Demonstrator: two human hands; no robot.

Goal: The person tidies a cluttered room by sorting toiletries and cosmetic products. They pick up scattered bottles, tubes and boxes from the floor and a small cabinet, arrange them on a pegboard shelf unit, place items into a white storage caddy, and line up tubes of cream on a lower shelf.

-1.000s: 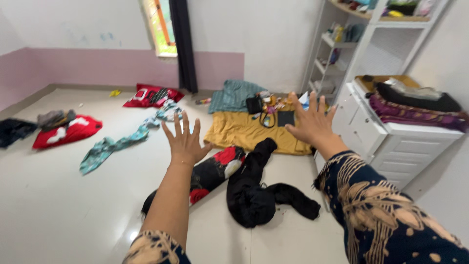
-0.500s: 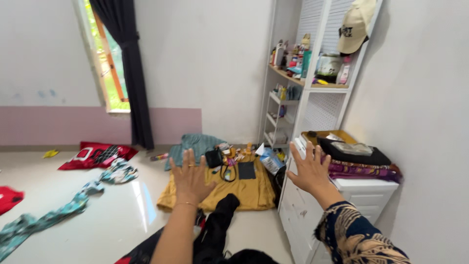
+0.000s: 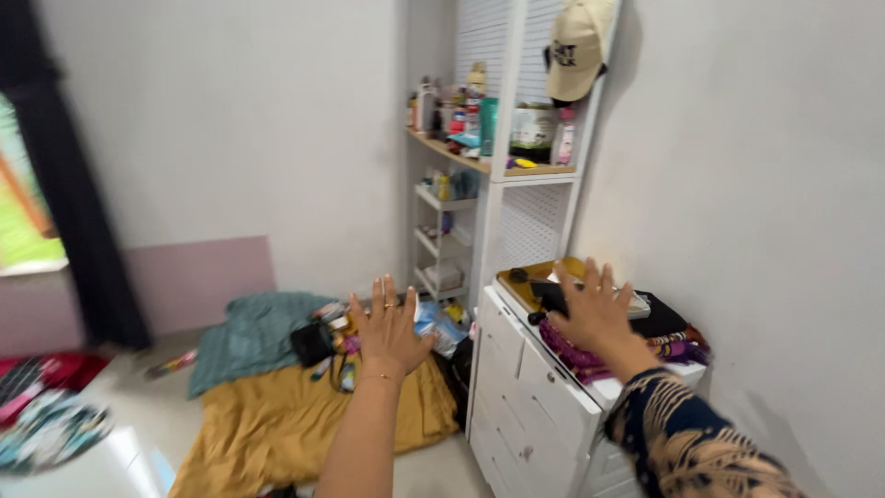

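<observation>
Since the frame half a second back, your view has swung right and up: the window and dark curtain (image 3: pixel 69 212) have slid to the left edge, the black garment at the bottom is gone from sight, and the white drawer chest (image 3: pixel 530 406) now sits closer to the middle.

Both your hands are up in front of you, empty, fingers spread wide. Your left hand (image 3: pixel 389 327) floats over the floor clutter, in line with the mustard-yellow cloth (image 3: pixel 277 424) and the small black bag (image 3: pixel 312 343) lying at its far edge, not touching anything. There's a ring on one finger and a thin bracelet at the wrist.

Your right hand (image 3: pixel 597 314), with the dark blue patterned sleeve (image 3: pixel 701 443) behind it, hovers right over the top of the drawer chest. It's in front of the stack of folded clothes (image 3: pixel 659 337) there, black on top and purple beneath, so part of the stack is hidden. I can't tell if the palm is grazing the fabric or just above it.

Behind the chest stands a white shelf unit (image 3: pixel 498 198) crammed with bottles and jars, with a beige cap (image 3: pixel 576 46) hanging near its top. A teal cloth (image 3: pixel 249 337) lies bunched on the floor behind the yellow one, and some red fabric (image 3: pixel 41 373) shows blurred at far left.
</observation>
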